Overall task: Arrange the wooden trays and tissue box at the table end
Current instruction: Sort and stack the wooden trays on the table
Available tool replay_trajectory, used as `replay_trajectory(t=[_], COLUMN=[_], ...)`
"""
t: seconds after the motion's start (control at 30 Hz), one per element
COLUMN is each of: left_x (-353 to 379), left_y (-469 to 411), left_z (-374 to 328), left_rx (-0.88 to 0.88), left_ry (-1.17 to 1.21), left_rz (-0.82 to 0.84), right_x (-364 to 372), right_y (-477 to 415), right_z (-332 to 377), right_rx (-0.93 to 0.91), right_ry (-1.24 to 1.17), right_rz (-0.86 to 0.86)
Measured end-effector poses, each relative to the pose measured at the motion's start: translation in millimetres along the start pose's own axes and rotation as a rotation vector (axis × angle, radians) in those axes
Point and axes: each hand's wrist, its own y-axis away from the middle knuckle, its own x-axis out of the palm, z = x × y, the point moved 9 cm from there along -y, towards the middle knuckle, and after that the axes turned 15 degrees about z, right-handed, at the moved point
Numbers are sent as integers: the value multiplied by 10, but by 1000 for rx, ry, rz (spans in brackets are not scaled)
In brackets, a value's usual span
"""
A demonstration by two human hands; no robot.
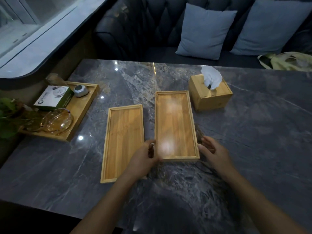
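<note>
The right-hand wooden tray (175,125) is lying flat near the middle of the bench (253,141), its long sides running away from the person, and both hands are closing on its near end. The left hand (143,159) is wrapping the near-left corner, fingers (151,150) curled against the rim; the right hand (214,151) is pressing its fingers (208,143) against the right rim close to the near corner. Both are holding the tray between them rather than spread wide, though whether it is lifting off the surface I cannot tell.

Just beside it on the left, apart by a narrow gap, a second empty tray (124,142) is lying at a slight angle and sitting nearer to the person, so the two are neither level nor parallel. The tissue box (210,94) is standing upright just beyond the held tray's far-right corner, a white tissue (211,77) sticking up from its slot.

Well to the left, at the bench's end by the window sill (42,46), a larger tray (79,108) is carrying a green and white box (54,97), a small grey gadget (81,91) and a glass dish (57,121), with a leafy plant (8,115) at its edge.

As I judge it, the arranging is only getting started: both loose trays and the tissue box are sitting mid-bench, well apart from that end. Moving the held tray looks like the step in hand, with the other tray and the tissue box left to follow.
</note>
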Motion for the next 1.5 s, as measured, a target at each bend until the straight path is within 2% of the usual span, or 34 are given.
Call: replay_trajectory(t=[0.1,0.2,0.33,0.53,0.8,0.9,1.03,1.13,1.2,1.3,1.4,1.5], left_x=[42,91,118,134,133,42,-420,-883,-1104,-1215,-1234,-1215], left_y=[-29,-21,-11,1,16,48,202,347,441,500,513,455], left_z=[-165,-201,-188,-187,-160,-135,-147,23,202,453,642,677], left_rx=[52,88,127,147,140,100,62,-95,-227,-331,-340,-315], left_ry=[-318,-466,-486,-478,-455,-355,-271,-288,-250,-87,172,215], left_rz=[-14,-29,-31,-44,-42,-30,-208,-415,-487,-466,-427,-338], right_x=[91,182,346,348,337,290,372,767,1137,1705,2027,2083], right_y=[-62,-26,56,46,98,119,119,8,-154,-389,-523,-560], right_z=[136,235,222,237,331,440,912,1319,1438,1413,1367,1220], right_rx=[-49,-97,-147,-189,-197,-187,-307,-411,-279,55,221,365], right_ry=[100,291,501,612,578,566,651,465,222,-6,-72,-182], right_rz=[96,166,333,268,266,202,31,165,321,431,416,341])
